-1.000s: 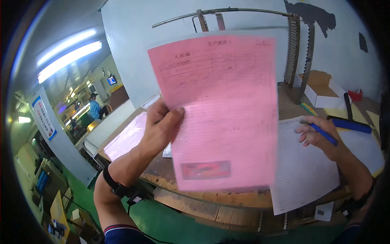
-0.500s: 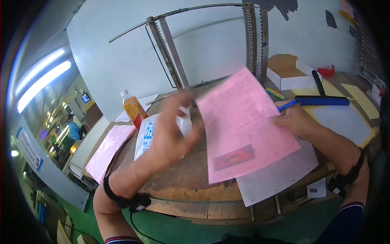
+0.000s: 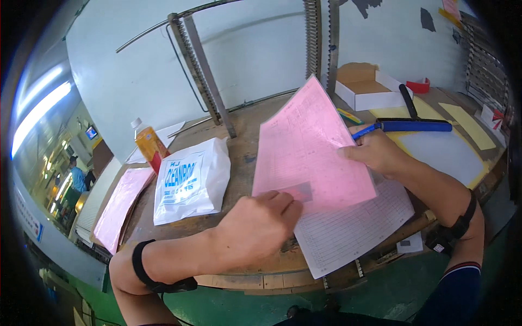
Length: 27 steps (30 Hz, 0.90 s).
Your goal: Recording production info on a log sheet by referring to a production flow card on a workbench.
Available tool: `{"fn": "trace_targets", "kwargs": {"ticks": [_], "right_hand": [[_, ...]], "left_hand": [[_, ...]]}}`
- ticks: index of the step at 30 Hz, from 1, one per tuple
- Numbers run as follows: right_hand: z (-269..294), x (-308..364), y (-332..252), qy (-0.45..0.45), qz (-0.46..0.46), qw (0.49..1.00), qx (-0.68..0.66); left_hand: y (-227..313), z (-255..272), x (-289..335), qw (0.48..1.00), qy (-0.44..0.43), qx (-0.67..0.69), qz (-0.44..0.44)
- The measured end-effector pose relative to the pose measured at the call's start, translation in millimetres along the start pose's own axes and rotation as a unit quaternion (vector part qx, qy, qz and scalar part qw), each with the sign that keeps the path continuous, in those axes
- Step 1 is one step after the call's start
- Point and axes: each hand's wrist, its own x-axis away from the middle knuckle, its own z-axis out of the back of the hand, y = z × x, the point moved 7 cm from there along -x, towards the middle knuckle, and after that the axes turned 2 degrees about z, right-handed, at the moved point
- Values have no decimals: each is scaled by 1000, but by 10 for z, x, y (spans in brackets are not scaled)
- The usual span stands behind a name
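Note:
My right hand [image 3: 375, 152] grips a pink printed sheet [image 3: 304, 144] in a clear plastic sleeve by its right edge, tilted above the table. A blue pen [image 3: 366, 132] is tucked in the same hand. My left hand [image 3: 263, 223] is closed, fingers curled in front of the sheet's lower left corner, beside a small grey picture [image 3: 302, 190] on it. What those fingers pinch, if anything, is hidden. Below the pink sheet lies a white sheet with a printed table [image 3: 348, 233], partly covered by it.
Left on the wooden table [image 3: 247, 130] are a white plastic bag [image 3: 190, 179], an orange drink bottle [image 3: 149, 142] and pink sheets [image 3: 122, 204]. A metal rack [image 3: 198, 70] stands behind. At right are an open white box [image 3: 375, 98] and a blue roller with black handle [image 3: 416, 125].
My left hand has come down and right from above the white bag to the pink sheet's lower left corner, its fingers now curled. The view has shifted slightly; my right hand keeps its grip.

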Motion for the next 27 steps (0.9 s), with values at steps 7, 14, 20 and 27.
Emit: {"fn": "trace_targets", "kwargs": {"ticks": [7,14,20,27], "right_hand": [[60,1,-37,-25,-17,992,-124],[76,15,37,22,-19,985,-168],[-10,42,-78,-33,36,999,-14],[-75,108,-61,-2,16,1000,-8]], "left_hand": [[-144,127,-9,991,40,117,52],[-377,-9,167,925,77,312,204],[-242,-58,231,939,32,287,189],[-246,1,237,948,66,279,141]]}}
